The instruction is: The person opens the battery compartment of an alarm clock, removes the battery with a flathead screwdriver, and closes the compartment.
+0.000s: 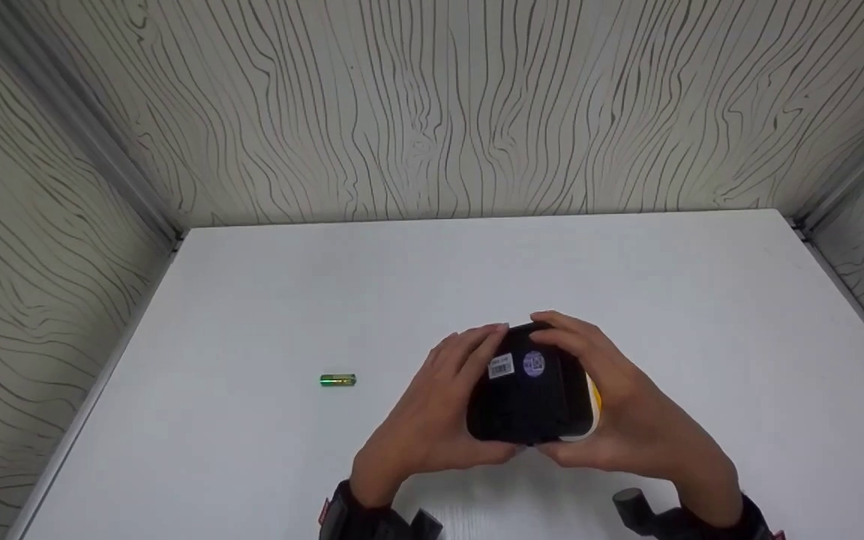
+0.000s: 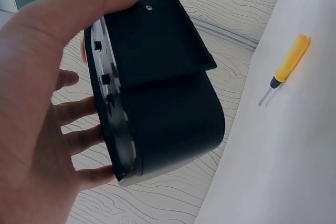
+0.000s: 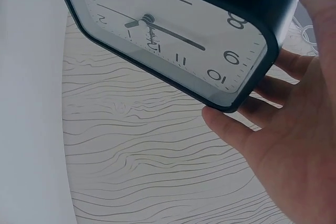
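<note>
A black, rounded-square alarm clock (image 1: 520,409) is held up between both hands, its back with a barcode label and a round purple sticker facing the head camera. My left hand (image 1: 439,405) grips its left side, the thumb along the bottom edge and the fingers over the top. On the opposite side my right hand (image 1: 619,394) holds it in a similar way. The right wrist view shows the white clock face (image 3: 173,30) with black numerals and hands. In the left wrist view a small screw (image 2: 149,8) sits in the case near the left thumb.
A green and gold battery (image 1: 337,380) lies on the white table (image 1: 252,300), left of the hands. A yellow-handled screwdriver (image 2: 291,60) lies on the table in the left wrist view. Wood-grain panels (image 1: 417,112) wall the table's back and sides.
</note>
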Demonstrator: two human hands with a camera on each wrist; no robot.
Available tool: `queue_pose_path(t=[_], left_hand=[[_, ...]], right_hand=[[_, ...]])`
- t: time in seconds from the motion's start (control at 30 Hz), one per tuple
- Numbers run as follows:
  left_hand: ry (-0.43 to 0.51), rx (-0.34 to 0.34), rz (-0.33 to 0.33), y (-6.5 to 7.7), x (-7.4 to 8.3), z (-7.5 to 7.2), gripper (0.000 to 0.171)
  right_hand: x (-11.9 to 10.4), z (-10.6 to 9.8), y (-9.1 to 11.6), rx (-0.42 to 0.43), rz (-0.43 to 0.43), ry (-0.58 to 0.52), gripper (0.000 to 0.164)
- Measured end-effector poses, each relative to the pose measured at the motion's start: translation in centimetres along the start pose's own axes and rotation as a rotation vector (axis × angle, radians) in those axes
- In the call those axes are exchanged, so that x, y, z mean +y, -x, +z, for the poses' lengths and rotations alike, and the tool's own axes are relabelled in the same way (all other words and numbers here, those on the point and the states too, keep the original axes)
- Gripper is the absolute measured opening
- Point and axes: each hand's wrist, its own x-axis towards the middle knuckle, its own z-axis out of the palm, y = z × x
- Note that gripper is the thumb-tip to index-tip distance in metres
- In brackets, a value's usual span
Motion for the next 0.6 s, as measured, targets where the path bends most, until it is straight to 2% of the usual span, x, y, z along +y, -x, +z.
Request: queue_pose_path(t=[0.33,0.6], left_hand=[[-0.069,0.014,-0.001,0.08,0.04,0.03,0.111],[-0.037,0.027,-0.029,0.30,-0.20,-0.01,0.115]], right_hand=[[-0.04,0.31,-0.06,-0.011,0.004,0.008,0.102],[0.06,0.42,-0.10,-0.022,-0.005,-0.042,0.106]])
